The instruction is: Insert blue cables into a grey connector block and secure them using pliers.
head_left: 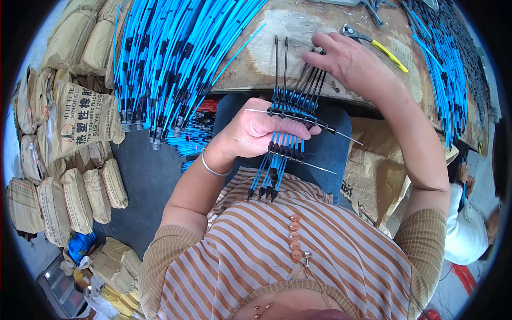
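Across my lap, my left hand [266, 127] is wrapped round a row of thin blue rods [290, 141] with black fittings and long black ends. Two thin metal wires run crosswise through the black fittings, and the lower wire [320, 168] sticks out on both sides. At the far ends of the row, my right hand [346, 58] has its thumb and fingers curled round several black rod ends [316, 80]. The thumb is slightly blurred. Two other black ends [281, 58] stand apart to the left, out of the right hand's grip.
Pliers [381, 49] with a yellow handle lie on the worn wooden table [277, 21]. Large bundles of blue rods [165, 58] hang over its left edge, with more blue rods [442, 80] at right. Paper sacks [69, 202] are stacked at left. Another person's white sleeve [464, 229] shows at right.
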`<state>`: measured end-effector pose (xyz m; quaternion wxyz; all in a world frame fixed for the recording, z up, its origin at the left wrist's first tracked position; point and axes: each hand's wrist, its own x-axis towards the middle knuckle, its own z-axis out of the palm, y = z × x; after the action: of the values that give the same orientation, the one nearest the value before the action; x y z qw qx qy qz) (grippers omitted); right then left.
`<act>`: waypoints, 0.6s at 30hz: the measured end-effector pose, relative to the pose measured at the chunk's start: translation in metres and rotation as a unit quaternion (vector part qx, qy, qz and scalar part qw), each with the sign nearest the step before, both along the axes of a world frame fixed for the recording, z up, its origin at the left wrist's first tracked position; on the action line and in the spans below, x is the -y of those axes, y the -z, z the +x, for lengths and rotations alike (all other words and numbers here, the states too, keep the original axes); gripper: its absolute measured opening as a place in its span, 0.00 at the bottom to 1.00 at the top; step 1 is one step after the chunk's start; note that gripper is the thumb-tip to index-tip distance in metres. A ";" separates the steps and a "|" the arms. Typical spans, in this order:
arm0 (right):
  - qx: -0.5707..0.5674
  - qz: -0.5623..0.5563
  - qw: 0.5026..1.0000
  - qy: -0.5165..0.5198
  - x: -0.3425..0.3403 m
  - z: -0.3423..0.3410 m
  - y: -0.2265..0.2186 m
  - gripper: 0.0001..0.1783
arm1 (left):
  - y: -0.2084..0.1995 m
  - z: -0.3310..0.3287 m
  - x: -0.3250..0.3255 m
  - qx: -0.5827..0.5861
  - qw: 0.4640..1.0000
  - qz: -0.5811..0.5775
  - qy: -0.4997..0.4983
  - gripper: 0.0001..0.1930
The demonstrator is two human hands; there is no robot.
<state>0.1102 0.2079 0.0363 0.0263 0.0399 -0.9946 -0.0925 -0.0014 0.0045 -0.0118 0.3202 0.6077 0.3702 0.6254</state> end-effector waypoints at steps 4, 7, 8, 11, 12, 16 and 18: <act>0.009 -0.022 1.000 0.009 -0.003 0.006 0.000 0.14 | 0.000 -0.003 0.003 -0.017 1.000 -0.020 0.010 0.06; 0.000 -0.049 0.999 -0.010 -0.007 0.006 0.001 0.12 | 0.002 -0.004 0.004 -0.035 0.997 -0.057 0.024 0.06; 0.000 -0.050 0.999 -0.009 -0.008 0.006 0.001 0.12 | 0.002 -0.003 0.004 -0.035 0.997 -0.057 0.025 0.06; -0.004 -0.037 0.999 -0.028 -0.010 0.001 -0.001 0.11 | 0.003 0.004 0.003 0.069 0.995 -0.062 0.026 0.06; -0.005 -0.032 0.999 -0.035 -0.010 0.000 -0.001 0.10 | 0.003 0.005 0.003 0.104 0.992 -0.064 0.025 0.06; -0.005 -0.038 0.999 -0.035 -0.010 -0.003 0.001 0.10 | 0.001 0.001 0.002 0.081 0.995 -0.052 0.019 0.06; -0.005 -0.040 0.999 -0.034 -0.010 -0.005 0.002 0.09 | 0.000 0.000 0.001 0.075 0.996 -0.048 0.017 0.06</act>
<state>0.1056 0.2177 0.0346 0.0356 0.0721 -0.9954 -0.0519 -0.0018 0.0035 -0.0115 0.3866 0.5492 0.3645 0.6450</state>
